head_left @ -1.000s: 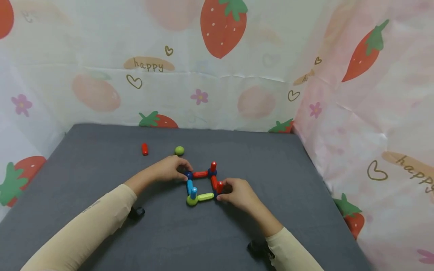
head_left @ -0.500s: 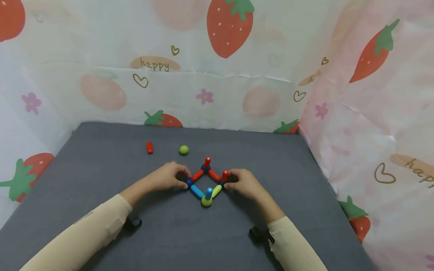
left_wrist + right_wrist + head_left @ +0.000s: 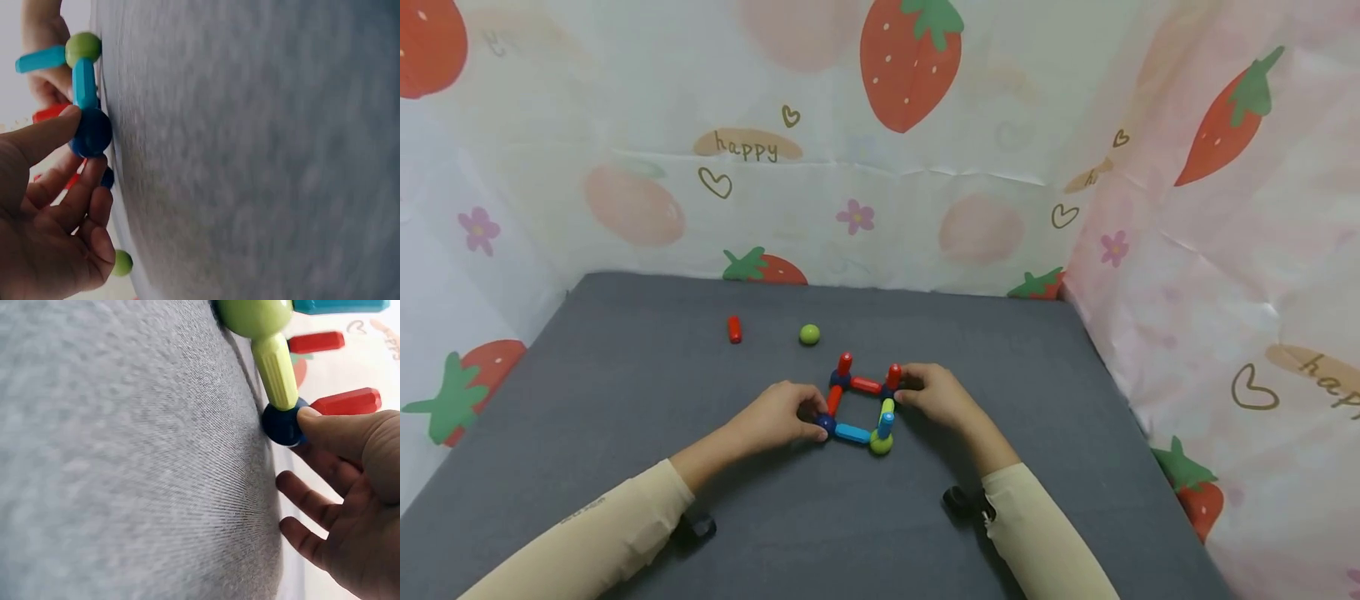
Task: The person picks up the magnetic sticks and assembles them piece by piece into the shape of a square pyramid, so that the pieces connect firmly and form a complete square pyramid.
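A four-sided frame of magnetic rods and balls lies on the grey cloth. My left hand (image 3: 784, 414) pinches its near-left dark blue ball (image 3: 95, 133) between thumb and fingers. At the far-right corner, my right hand (image 3: 936, 397) pinches another dark blue ball (image 3: 281, 427), which bears an upright red rod (image 3: 349, 401). A third dark blue ball (image 3: 839, 380) with an upright red rod (image 3: 845, 363) makes the far-left corner. Nearest me on the right is a green ball (image 3: 881, 442) carrying an upright blue rod (image 3: 886, 425). Two red rods, a blue rod (image 3: 853, 433) and a yellow-green rod (image 3: 275, 372) form the sides.
Beyond the frame, a loose red rod (image 3: 734, 330) and a loose green ball (image 3: 809, 334) lie on the grey cloth (image 3: 820, 525). Strawberry-printed curtains (image 3: 880, 183) stand behind and beside the table. Each wrist wears a black camera, such as the right one (image 3: 958, 503).
The frame has turned counterclockwise on the cloth. Its green ball went from near left to near right, as my left hand came nearer and my right hand moved away, both keeping their balls.
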{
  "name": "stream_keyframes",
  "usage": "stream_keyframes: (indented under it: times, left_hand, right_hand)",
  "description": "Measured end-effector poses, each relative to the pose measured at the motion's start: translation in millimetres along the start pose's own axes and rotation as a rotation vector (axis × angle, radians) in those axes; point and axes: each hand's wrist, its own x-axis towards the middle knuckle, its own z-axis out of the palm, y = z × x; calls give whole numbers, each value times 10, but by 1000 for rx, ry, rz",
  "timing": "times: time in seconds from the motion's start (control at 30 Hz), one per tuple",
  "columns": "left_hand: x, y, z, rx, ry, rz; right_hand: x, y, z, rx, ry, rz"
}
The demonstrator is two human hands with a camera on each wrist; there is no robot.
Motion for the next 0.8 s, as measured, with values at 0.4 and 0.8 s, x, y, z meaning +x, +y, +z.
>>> stream_keyframes:
  times: [0.4,0.8]
  left_hand:
    - [-45,142,105,109,39,-47]
    - [-64,36,-171,21,-26,10]
  right_hand:
    - [76,30,-24,8,-35,-12]
    - [84,2,-10,17,-41,0]
